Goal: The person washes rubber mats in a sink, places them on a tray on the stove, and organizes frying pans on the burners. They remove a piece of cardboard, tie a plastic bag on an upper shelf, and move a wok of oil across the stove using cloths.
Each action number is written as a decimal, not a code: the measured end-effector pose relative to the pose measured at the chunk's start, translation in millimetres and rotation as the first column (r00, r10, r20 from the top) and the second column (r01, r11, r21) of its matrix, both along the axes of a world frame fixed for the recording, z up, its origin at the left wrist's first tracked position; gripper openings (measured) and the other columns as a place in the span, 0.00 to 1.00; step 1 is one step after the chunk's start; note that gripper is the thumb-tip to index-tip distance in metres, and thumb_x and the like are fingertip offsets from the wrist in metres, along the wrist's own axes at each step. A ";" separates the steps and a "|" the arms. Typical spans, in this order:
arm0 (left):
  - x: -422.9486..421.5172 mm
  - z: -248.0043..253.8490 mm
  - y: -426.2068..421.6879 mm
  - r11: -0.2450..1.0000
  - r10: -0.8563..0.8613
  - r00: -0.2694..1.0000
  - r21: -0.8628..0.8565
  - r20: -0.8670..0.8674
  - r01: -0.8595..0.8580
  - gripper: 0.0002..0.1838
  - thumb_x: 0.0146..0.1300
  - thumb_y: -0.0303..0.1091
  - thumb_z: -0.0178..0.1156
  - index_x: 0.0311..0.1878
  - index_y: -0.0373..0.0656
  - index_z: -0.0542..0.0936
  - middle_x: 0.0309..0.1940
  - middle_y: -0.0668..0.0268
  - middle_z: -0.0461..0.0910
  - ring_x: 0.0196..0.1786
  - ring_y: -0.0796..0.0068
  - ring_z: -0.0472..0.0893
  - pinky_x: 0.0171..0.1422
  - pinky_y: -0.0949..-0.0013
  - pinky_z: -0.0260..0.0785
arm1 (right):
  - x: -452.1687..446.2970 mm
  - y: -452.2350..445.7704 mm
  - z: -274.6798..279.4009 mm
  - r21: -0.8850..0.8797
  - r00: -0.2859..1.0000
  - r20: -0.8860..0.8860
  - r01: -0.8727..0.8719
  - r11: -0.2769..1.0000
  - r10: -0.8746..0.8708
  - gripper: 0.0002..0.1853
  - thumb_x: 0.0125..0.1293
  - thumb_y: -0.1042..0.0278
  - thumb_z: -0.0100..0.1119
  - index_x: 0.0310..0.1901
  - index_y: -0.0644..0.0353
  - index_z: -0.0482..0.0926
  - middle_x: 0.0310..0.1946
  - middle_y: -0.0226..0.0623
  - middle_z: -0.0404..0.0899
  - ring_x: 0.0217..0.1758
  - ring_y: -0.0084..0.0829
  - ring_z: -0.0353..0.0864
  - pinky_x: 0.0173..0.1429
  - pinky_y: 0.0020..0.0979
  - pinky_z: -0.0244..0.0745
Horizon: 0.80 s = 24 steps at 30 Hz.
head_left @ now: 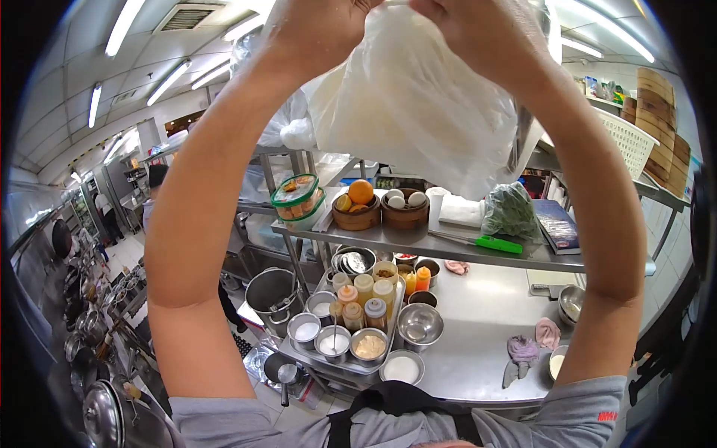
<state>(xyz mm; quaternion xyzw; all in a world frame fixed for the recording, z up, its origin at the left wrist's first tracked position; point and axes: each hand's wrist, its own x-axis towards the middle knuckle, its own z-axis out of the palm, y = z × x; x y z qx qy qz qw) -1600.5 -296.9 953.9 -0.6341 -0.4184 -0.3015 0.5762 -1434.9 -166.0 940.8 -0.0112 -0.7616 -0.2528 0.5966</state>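
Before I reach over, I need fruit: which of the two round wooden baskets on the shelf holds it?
The left basket, nearer the green-rimmed containers: it holds an orange, whereas the right basket holds white eggs.

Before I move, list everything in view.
big bag: 1, translucent white, top centre
counter: 1, silver, lower right
mid shelf: 1, silver, above counter
tubs: seemingly 2, green-rimmed, shelf's left
small steamers: 2, brown, mid shelf
orange: 1, orange, left steamer
eggs: at least 3, white, right steamer
greens: 1 bunch, green, shelf's right
green knife: 1, green handle, shelf's front
book: 1, blue, shelf's right
tray: 1, silver, lower centre
bottles: several, mixed, on tray
bowls: several, silver, tray and counter
cloths: at least 2, pink and purple-grey, counter
pots: several, silver, left
basket: 1, white, upper right
big steamers: several, brown, upper right
lights: several, white, overhead
people: at least 2, pale tops, left
left hand, right hand: 1 each, bare, bag's top
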 end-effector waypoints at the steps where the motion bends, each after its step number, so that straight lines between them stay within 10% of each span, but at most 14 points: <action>1: -8.5 0.1 6.7 0.998 0.061 0.998 0.014 0.016 -0.061 0.13 0.72 0.33 0.63 0.32 0.35 0.82 0.33 0.43 0.83 0.39 0.39 0.84 0.43 0.47 0.74 | 1.0 6.8 -2.4 -0.022 0.997 0.002 0.076 0.997 -0.076 0.14 0.72 0.60 0.63 0.34 0.63 0.84 0.33 0.51 0.86 0.41 0.57 0.86 0.48 0.54 0.77; 10: -25.7 -7.7 25.1 0.973 0.188 0.981 0.145 -0.035 -0.182 0.08 0.68 0.31 0.64 0.34 0.37 0.83 0.33 0.47 0.83 0.40 0.41 0.84 0.46 0.47 0.77 | 30.7 19.9 -36.3 0.011 0.985 -0.066 0.163 0.987 -0.162 0.13 0.71 0.62 0.64 0.46 0.65 0.83 0.33 0.45 0.84 0.38 0.48 0.86 0.45 0.47 0.78; 12: -2.7 -33.8 13.0 0.852 0.283 0.959 0.463 -0.016 -0.244 0.05 0.66 0.28 0.64 0.38 0.36 0.84 0.37 0.51 0.83 0.42 0.43 0.85 0.47 0.47 0.77 | 36.9 22.9 -59.3 0.084 0.994 -0.008 -0.107 0.991 0.108 0.19 0.74 0.53 0.68 0.49 0.64 0.84 0.33 0.42 0.85 0.33 0.38 0.85 0.40 0.40 0.79; 16: 25.4 -66.0 4.5 0.989 -0.108 0.976 -0.116 -0.187 0.088 0.14 0.68 0.29 0.68 0.55 0.39 0.86 0.43 0.60 0.85 0.33 0.68 0.80 0.45 0.67 0.78 | 43.4 13.9 -91.7 -0.081 0.957 0.279 -0.054 0.995 0.075 0.17 0.68 0.58 0.68 0.42 0.67 0.84 0.43 0.56 0.85 0.51 0.54 0.85 0.57 0.51 0.78; 19: 40.6 -85.4 7.6 0.925 -0.256 0.960 -0.318 -0.112 0.210 0.23 0.63 0.27 0.70 0.63 0.39 0.83 0.51 0.55 0.84 0.45 0.59 0.83 0.55 0.62 0.78 | 73.0 -13.6 -57.9 -0.219 0.805 0.588 0.067 0.973 0.077 0.14 0.66 0.65 0.64 0.45 0.70 0.84 0.40 0.52 0.84 0.45 0.50 0.85 0.53 0.47 0.79; 22: 38.1 -65.9 -13.9 0.970 -0.210 0.958 -0.165 -0.197 0.179 0.30 0.63 0.27 0.70 0.70 0.42 0.78 0.55 0.54 0.83 0.58 0.58 0.82 0.63 0.59 0.76 | 89.0 -14.6 -45.3 -0.424 0.763 0.456 -0.267 0.865 0.459 0.19 0.67 0.63 0.72 0.55 0.63 0.83 0.45 0.37 0.85 0.48 0.30 0.80 0.55 0.36 0.74; 23: 37.1 -59.0 -18.0 0.952 -0.288 0.955 -0.126 -0.071 0.278 0.20 0.63 0.28 0.67 0.59 0.38 0.82 0.48 0.49 0.85 0.52 0.46 0.84 0.60 0.51 0.76 | 89.6 -15.9 -45.6 -0.418 0.762 0.458 -0.271 0.867 0.458 0.19 0.67 0.63 0.72 0.55 0.63 0.83 0.45 0.37 0.85 0.48 0.30 0.80 0.55 0.36 0.74; 24: 35.1 -52.7 -32.8 0.974 -0.178 0.984 -0.138 0.024 0.180 0.20 0.71 0.32 0.66 0.63 0.37 0.80 0.48 0.53 0.87 0.49 0.54 0.86 0.59 0.52 0.77 | 89.6 -17.4 -45.7 -0.293 0.818 0.388 -0.327 0.898 0.424 0.21 0.68 0.62 0.71 0.58 0.62 0.82 0.44 0.35 0.84 0.47 0.28 0.79 0.56 0.34 0.74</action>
